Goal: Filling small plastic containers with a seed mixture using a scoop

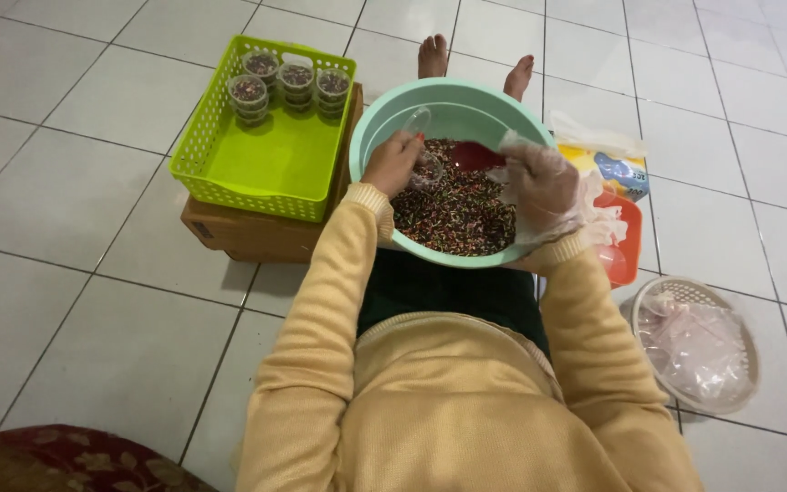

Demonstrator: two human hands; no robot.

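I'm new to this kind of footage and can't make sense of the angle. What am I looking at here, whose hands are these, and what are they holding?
There is one picture, taken by a camera on a person's head, looking down at their lap and the tiled floor. A mint-green bowl of multicoloured sprinkles rests on their legs. The left hand, bare, holds a small clear cup over the sprinkles. The right hand, in a thin plastic glove, holds a red scoop. To the left, a lime-green basket on a cardboard box holds filled cups. At right lies a round basket with plastic.
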